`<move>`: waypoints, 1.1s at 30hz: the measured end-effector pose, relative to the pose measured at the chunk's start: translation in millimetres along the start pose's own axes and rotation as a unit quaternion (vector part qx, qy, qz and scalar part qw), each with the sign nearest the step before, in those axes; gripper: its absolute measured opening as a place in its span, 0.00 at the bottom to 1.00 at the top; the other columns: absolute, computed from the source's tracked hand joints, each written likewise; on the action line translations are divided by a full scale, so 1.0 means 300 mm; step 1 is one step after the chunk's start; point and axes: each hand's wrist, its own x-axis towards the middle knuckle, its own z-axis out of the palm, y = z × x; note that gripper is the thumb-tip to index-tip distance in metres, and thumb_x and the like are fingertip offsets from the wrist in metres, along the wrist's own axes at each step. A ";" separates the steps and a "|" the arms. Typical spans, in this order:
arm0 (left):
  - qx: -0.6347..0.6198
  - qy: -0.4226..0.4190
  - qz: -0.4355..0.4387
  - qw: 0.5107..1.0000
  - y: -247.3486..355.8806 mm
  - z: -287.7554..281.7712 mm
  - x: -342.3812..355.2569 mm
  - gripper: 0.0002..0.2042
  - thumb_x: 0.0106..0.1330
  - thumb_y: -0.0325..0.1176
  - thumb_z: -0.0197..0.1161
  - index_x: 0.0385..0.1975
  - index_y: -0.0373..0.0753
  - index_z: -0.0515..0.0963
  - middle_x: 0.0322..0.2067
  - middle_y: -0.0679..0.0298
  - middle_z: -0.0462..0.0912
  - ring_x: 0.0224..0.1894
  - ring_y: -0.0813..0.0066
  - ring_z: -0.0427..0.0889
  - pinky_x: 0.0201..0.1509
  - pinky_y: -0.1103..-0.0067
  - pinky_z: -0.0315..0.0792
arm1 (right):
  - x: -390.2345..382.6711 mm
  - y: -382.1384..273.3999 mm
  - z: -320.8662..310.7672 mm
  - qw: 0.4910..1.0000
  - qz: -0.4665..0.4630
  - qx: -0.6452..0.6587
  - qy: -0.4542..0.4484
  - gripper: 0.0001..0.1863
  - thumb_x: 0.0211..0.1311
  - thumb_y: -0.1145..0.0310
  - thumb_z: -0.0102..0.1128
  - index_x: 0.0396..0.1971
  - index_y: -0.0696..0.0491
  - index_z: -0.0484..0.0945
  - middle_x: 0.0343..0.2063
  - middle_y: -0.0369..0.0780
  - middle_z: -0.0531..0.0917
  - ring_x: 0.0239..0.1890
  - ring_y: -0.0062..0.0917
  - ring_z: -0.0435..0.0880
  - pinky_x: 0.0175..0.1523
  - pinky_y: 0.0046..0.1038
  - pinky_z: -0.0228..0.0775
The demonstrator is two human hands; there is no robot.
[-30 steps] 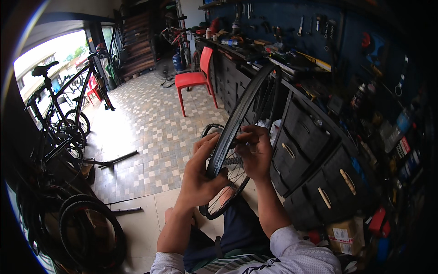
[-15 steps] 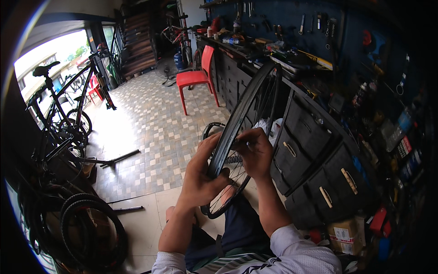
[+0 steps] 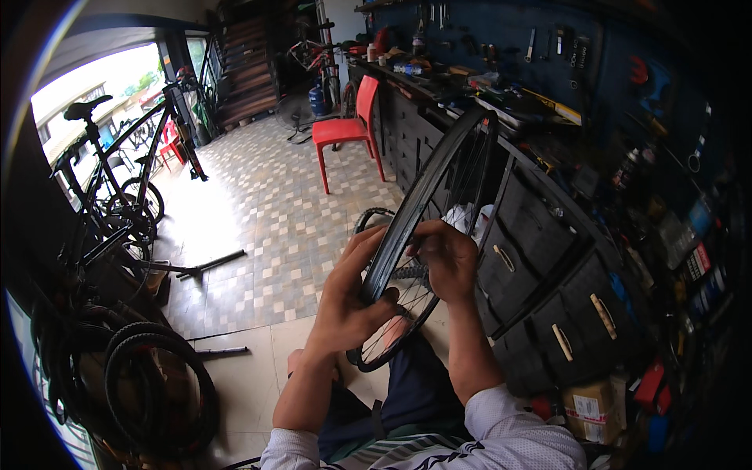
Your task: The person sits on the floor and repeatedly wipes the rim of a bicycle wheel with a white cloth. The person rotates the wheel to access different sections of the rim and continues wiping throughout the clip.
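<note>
A black bicycle wheel rim (image 3: pixel 419 192) with thin spokes and no tyre stands upright in front of me, tilted slightly right, its lower part above my lap. My left hand (image 3: pixel 347 301) is closed on the rim's near left side, thumb tucked round its edge. My right hand (image 3: pixel 444 265) grips the rim from the right, fingers bent in against its side above the spokes; the fingertips are partly hidden in shadow. Behind the rim shows part of a tyred wheel (image 3: pixel 368 218).
At left stand bicycles (image 3: pixel 125 157) and a pile of tyres (image 3: pixel 141 352). A red chair (image 3: pixel 341 131) is ahead. Along the right run a dark drawer cabinet (image 3: pixel 525 235), a cluttered worktop (image 3: pixel 501 106), a tool wall (image 3: pixel 595 47) and a cardboard box (image 3: pixel 587 411).
The room has shifted slightly rightward in the view. My hands keep their hold on the rim, the right one moving a little rightward in the picture, its fingers slightly more curled.
</note>
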 end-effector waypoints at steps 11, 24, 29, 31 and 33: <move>0.011 -0.001 0.008 1.000 -0.015 -0.007 -0.009 0.39 0.47 0.18 0.60 0.68 0.32 0.68 0.66 0.51 0.69 0.71 0.56 0.67 0.74 0.69 0.58 | 0.004 0.005 -0.030 0.996 -0.035 -0.067 -0.039 0.09 0.69 0.70 0.65 0.45 0.56 0.86 0.37 0.37 0.88 0.39 0.19 0.85 0.46 0.23 0.74; 0.019 0.016 -0.045 0.999 -0.024 -0.027 -0.019 0.33 0.49 0.19 0.63 0.62 0.30 0.73 0.55 0.51 0.79 0.58 0.62 0.79 0.64 0.73 0.69 | -0.032 0.067 -0.013 0.971 -0.158 -0.181 -0.016 0.30 0.57 0.73 0.78 0.58 0.56 0.74 0.36 0.37 0.84 0.38 0.18 0.83 0.44 0.24 0.75; 0.073 0.002 -0.002 0.997 -0.011 -0.015 -0.007 0.34 0.47 0.20 0.63 0.63 0.31 0.73 0.60 0.49 0.76 0.64 0.55 0.74 0.68 0.69 0.65 | 0.002 0.008 0.028 0.994 -0.003 0.051 0.092 0.06 0.71 0.74 0.63 0.44 0.56 0.80 0.31 0.34 0.84 0.29 0.12 0.81 0.34 0.15 0.72; 0.060 -0.002 -0.005 0.998 -0.003 -0.013 0.003 0.35 0.47 0.20 0.62 0.63 0.31 0.72 0.63 0.49 0.74 0.68 0.54 0.72 0.70 0.68 0.63 | -0.003 0.013 0.004 0.999 0.000 0.002 0.055 0.06 0.71 0.73 0.64 0.43 0.56 0.80 0.32 0.34 0.84 0.29 0.12 0.81 0.34 0.16 0.72; 0.060 -0.001 0.017 0.998 -0.023 -0.016 -0.001 0.36 0.46 0.19 0.61 0.64 0.28 0.71 0.62 0.49 0.73 0.68 0.58 0.70 0.72 0.70 0.60 | -0.013 0.023 -0.012 1.000 -0.001 0.010 0.013 0.08 0.67 0.72 0.68 0.43 0.56 0.81 0.34 0.34 0.85 0.31 0.13 0.81 0.37 0.18 0.72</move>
